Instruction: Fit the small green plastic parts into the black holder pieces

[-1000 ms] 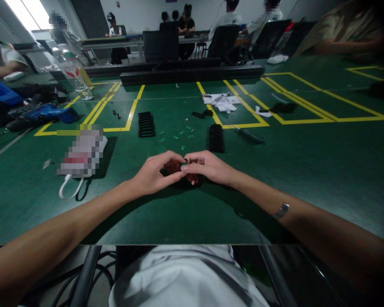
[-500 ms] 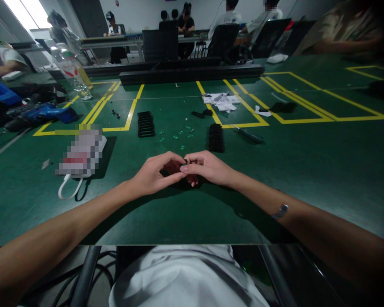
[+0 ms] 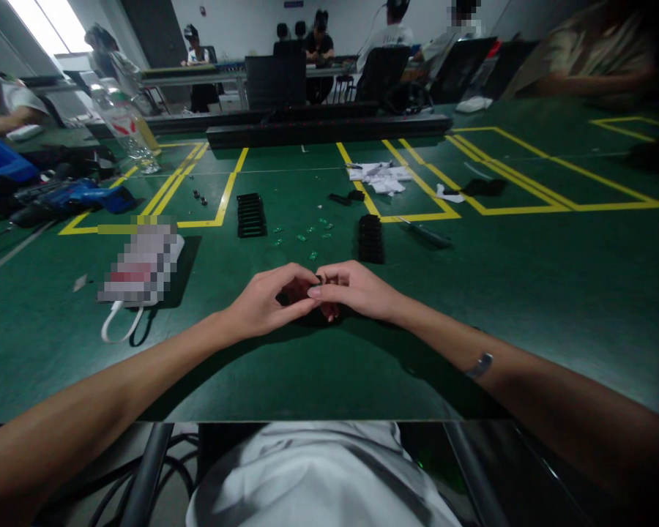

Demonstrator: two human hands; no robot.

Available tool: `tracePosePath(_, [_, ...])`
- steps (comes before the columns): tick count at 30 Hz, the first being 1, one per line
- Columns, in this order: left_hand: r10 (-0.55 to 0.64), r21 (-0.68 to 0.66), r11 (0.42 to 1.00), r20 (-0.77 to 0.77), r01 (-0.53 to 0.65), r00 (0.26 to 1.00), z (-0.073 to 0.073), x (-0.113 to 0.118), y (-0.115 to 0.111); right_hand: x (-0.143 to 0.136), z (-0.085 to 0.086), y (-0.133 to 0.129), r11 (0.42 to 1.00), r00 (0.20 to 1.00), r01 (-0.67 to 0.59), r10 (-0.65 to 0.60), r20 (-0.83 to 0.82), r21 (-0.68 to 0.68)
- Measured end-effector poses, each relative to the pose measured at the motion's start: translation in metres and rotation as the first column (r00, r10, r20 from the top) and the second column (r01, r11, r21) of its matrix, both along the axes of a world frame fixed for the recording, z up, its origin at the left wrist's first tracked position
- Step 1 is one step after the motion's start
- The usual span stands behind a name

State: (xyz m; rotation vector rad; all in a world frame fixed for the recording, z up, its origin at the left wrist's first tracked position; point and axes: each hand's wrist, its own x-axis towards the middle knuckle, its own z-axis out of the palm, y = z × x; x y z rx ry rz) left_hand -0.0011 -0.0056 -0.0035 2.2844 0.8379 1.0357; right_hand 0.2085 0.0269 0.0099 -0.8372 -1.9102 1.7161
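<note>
My left hand [image 3: 277, 298] and my right hand [image 3: 351, 290] meet over the green table [image 3: 307, 380], fingertips pressed together. A small dark piece shows between them, mostly hidden by the fingers, so its kind cannot be made out. Just beyond the hands lie several tiny green circuit boards [image 3: 313, 256]. A black ribbed part [image 3: 251, 215], made of a row of slats, lies past the left hand. Past the right hand is a similar row of black parts [image 3: 370, 239].
Left of the hands lies a white power bank [image 3: 143, 263] with a looped cable. Farther out are a clear bottle [image 3: 124, 124], a blue power tool [image 3: 82, 196], crumpled white paper [image 3: 381, 176], a dark-handled knife-like tool [image 3: 425, 233] and a long black bar [image 3: 329, 130]. Other people sit at the back.
Both hands stay joined in nearly the same place, with only slight finger movement. The whole view has shifted a little; the things on the table lie as before.
</note>
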Motion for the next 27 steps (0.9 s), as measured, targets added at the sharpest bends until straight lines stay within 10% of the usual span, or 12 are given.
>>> tracePosePath(27, [0.012,-0.177,0.984,0.090,0.004,0.996,-0.0030,0.0020,0.0024,0.0006,-0.0037,-0.0033,1.000,1.000,-0.005,0.005,-0.001,0.017])
